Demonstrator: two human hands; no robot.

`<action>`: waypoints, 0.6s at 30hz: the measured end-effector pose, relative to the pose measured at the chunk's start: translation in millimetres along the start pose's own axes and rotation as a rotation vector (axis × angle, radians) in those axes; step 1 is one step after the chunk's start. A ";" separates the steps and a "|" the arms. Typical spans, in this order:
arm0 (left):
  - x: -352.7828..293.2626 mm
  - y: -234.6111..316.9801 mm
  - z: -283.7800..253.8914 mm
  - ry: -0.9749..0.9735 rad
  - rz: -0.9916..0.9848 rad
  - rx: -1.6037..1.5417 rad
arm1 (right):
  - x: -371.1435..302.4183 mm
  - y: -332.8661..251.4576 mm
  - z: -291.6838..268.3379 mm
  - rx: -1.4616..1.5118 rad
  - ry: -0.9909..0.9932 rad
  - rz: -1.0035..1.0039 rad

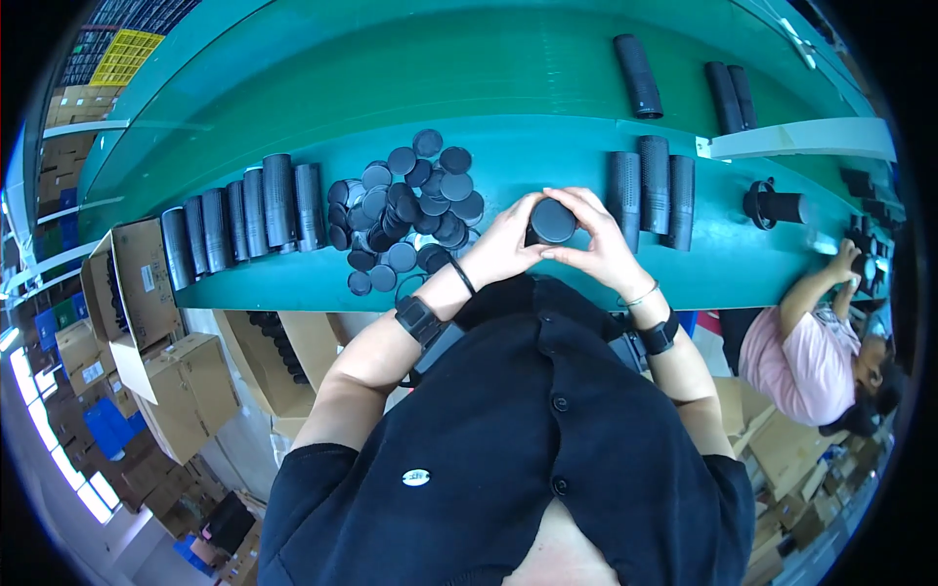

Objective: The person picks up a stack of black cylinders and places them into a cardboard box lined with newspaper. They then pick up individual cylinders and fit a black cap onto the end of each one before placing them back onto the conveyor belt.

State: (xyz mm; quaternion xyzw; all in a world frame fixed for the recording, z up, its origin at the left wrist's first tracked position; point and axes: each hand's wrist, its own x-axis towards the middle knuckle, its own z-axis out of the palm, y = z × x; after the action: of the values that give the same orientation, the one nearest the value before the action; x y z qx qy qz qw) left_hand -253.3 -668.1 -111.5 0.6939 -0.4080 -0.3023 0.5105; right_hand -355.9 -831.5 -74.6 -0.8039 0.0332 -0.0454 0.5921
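A black cylindrical tube [550, 225] is held upright at the near edge of the green counter [547, 156], directly in front of the person's chest. It is enclosed by both hands: the left hand [503, 244] is wrapped about its left side, and the right hand [598, 239] about its right, with fingers curled over the top, where a round black cap is seen seated or being pressed on; whether it is fully home cannot be told.

To the right, three black tubes [652, 186] are laid side by side, judged to be pieces already capped, though their ends cannot be made out. To the left, a row of black tubes [244, 215] is lined up, and between that row and the hands a heap of loose black caps [405, 205] is spread. From the size of this heap and row, much of the work is judged to be left, with only a small part done.

Further black tubes [637, 73] are seen on the belt beyond. At the far right, another person in a pink shirt [796, 361] is at work.
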 end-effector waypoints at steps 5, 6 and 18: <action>1.0 2.5 -0.1 -0.007 -0.042 -0.030 | 1.8 2.4 2.5 -0.097 0.038 -0.052; 2.8 3.2 0.4 -0.024 -0.078 -0.047 | 2.1 2.5 1.3 -0.088 0.042 -0.048; 73.5 -45.3 -19.4 0.131 -0.471 -0.555 | -11.7 30.0 -48.2 -0.661 0.338 0.421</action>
State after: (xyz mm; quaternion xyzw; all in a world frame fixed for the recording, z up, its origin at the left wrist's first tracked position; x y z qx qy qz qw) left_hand -189.8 -716.9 -149.2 0.6218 -0.1061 -0.4654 0.6209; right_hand -373.0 -884.9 -89.4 -0.9074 0.3059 -0.0416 0.2851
